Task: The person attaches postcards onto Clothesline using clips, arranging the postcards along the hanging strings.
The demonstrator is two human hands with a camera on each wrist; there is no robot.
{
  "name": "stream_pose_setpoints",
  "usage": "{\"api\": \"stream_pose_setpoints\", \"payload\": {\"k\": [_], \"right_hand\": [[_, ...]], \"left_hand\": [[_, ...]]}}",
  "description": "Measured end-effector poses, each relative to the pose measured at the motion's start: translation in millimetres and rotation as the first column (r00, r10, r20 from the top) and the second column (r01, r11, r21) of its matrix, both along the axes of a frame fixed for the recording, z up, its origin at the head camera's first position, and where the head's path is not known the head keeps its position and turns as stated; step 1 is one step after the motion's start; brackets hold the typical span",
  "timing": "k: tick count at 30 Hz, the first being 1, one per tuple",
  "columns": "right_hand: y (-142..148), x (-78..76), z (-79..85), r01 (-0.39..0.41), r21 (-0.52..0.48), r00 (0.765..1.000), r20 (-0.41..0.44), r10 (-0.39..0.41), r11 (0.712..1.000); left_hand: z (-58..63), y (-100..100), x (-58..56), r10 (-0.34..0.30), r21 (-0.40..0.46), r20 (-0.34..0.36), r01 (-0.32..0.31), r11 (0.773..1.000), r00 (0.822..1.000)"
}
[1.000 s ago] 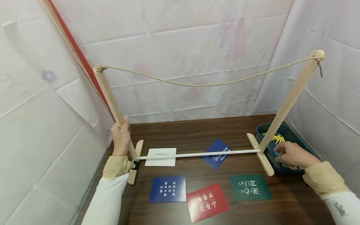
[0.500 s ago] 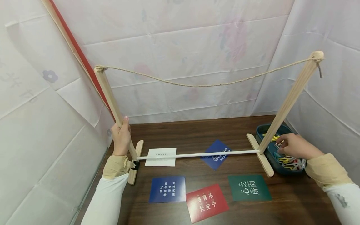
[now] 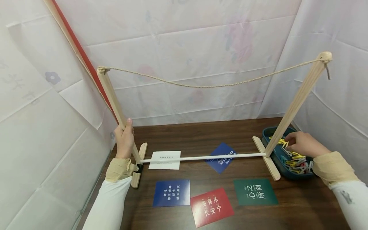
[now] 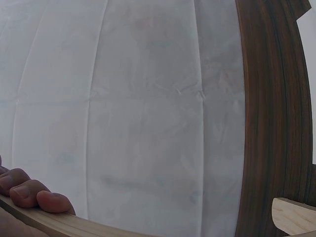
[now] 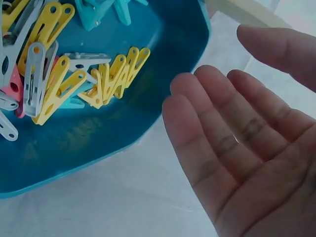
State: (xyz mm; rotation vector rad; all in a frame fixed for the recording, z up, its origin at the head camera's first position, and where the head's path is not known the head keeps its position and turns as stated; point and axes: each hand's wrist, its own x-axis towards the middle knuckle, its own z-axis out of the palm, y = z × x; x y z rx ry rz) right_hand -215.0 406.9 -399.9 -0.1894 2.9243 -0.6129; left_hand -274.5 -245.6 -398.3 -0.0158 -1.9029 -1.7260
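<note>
My left hand (image 3: 124, 139) grips the left wooden post (image 3: 112, 95) of a rack. In the left wrist view its fingers (image 4: 29, 192) curl over the post's edge. Above a blue plastic basin (image 3: 274, 159) at the right is my right hand (image 3: 306, 144). The right wrist view shows that hand's fingers (image 5: 217, 113) nearly straight, the thumb apart, and nothing held. Clothespins (image 5: 64, 89) in yellow, grey, pink and teal lie in the basin. A twine (image 3: 201, 86) sags between the tops of the left post and the right post (image 3: 296, 102).
A white rod (image 3: 195, 158) joins the rack's feet low over the wooden table (image 3: 161, 137). Cards lie on the table: a white card (image 3: 161, 164), a blue one (image 3: 219, 164), another blue one (image 3: 171, 193), a red one (image 3: 212, 206) and a green one (image 3: 255, 191). White cloth (image 3: 195, 41) hangs behind.
My right hand has moved up and back over the basin, uncovering more clothespins at its near end. The left hand stays on the post.
</note>
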Motion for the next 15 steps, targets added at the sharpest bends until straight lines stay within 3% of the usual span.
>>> {"api": "stream_pose_setpoints", "payload": {"k": [15], "right_hand": [[12, -19.4, -7.7, 0.069, 0.023, 0.997, 0.038, -0.07, 0.997]], "left_hand": [[1.6, -1, 1.9, 0.002, 0.027, 0.014, -0.002, 1.0, 1.0]]}}
